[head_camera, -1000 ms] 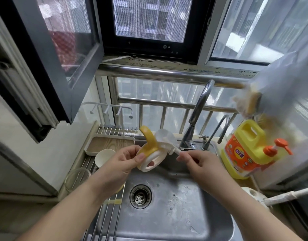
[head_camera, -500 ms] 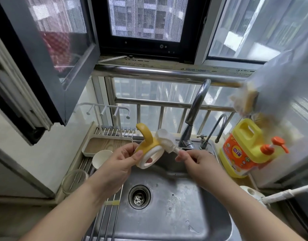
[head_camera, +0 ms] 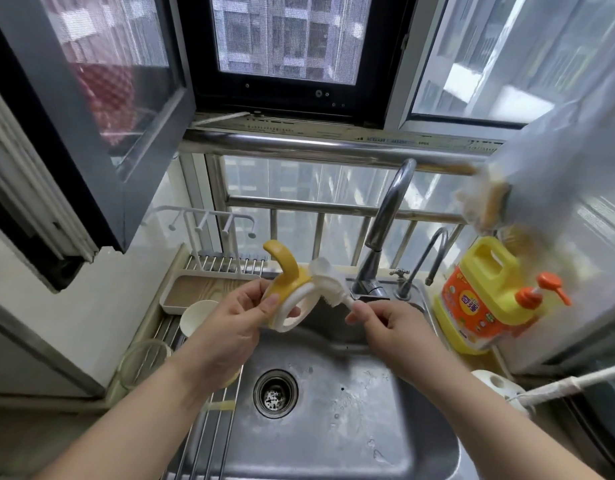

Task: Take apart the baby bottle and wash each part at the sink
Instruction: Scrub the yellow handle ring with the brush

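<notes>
Daylight from the window falls on a steel sink [head_camera: 334, 441] set into the surface, its drain [head_camera: 275, 393] near the middle of the basin. Above the basin's far edge, the left hand [head_camera: 235, 322] grips a yellow bottle collar [head_camera: 285, 292] with a curved handle and a white ring, thumb pressed on the yellow side. The right hand [head_camera: 391, 327] pinches the stem of a white bottle brush [head_camera: 325, 284], whose bristled head lies against the collar's ring. Both are held in the air, clear of the basin floor. A tall curved faucet [head_camera: 385, 220] rises from the sink's far edge, with a smaller spout [head_camera: 427, 258] just beside it. At the far right corner stands a yellow detergent jug [head_camera: 479, 296] with an orange pump. Along the left edge runs a wire drying rack [head_camera: 209, 438], carrying a white cup [head_camera: 195, 317] and a clear glass [head_camera: 143, 362] nearer the front.
</notes>
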### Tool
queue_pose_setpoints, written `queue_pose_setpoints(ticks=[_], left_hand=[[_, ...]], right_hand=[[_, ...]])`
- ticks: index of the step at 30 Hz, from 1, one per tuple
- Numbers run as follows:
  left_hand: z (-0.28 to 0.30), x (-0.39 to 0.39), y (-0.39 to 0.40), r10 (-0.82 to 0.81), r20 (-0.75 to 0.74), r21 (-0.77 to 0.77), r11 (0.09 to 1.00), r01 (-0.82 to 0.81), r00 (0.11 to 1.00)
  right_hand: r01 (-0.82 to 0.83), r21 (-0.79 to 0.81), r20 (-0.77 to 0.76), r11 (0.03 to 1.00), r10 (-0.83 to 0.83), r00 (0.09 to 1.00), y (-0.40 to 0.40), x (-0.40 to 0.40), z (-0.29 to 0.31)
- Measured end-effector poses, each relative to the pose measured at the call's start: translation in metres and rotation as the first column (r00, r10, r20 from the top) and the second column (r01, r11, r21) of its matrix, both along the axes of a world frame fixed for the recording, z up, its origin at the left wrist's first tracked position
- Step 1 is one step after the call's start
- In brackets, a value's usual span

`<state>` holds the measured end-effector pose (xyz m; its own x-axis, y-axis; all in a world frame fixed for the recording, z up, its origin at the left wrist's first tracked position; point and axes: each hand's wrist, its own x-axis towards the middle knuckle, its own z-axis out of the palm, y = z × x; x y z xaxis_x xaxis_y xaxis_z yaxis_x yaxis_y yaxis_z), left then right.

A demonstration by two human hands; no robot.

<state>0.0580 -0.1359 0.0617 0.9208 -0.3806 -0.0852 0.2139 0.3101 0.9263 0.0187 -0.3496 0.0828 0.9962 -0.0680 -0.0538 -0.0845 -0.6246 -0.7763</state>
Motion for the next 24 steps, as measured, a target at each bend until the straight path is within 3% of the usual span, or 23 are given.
queue_pose_setpoints(ticks=[7,9,13,16,18,21,23,24], left_hand=[[0.002,0.001,0.002,-0.018,0.003,-0.088,0.996,0.018,1.0],[-0.002,-0.001,0.0,-0.028,-0.015,-0.103,0.994,0.027,0.999],[-0.018,-0.009,0.001,-0.13,-0.107,-0.163,0.98,0.111,0.986],[-0.025,-0.014,0.008,-0.219,-0.157,-0.172,0.966,0.192,0.963],[-0.023,-0.016,0.015,-0.204,-0.173,-0.083,0.978,0.192,0.964],[-0.011,-0.014,0.033,-0.028,-0.096,0.176,0.983,0.045,0.995],[0.004,-0.009,0.041,0.047,0.075,0.432,0.899,-0.076,0.996],[0.015,-0.006,0.042,0.011,0.148,0.55,0.83,-0.092,0.989]], right_hand=[[0.051,0.038,-0.113,0.998,-0.046,0.993,-0.01,0.004,-0.012],[0.091,0.154,-0.147,0.984,-0.068,0.987,-0.008,0.007,-0.009],[-0.086,0.362,-0.143,0.928,0.147,0.979,0.005,0.012,0.0],[-0.175,0.402,-0.146,0.899,0.252,0.957,0.014,0.014,0.003],[-0.173,0.41,-0.154,0.895,0.255,0.955,0.016,0.014,0.004],[-0.156,0.376,-0.183,0.913,0.239,0.954,0.014,0.017,0.004],[-0.152,0.296,-0.198,0.943,0.216,0.956,0.015,0.02,0.002],[-0.153,0.265,-0.199,0.952,0.21,0.957,0.016,0.021,0.003]])
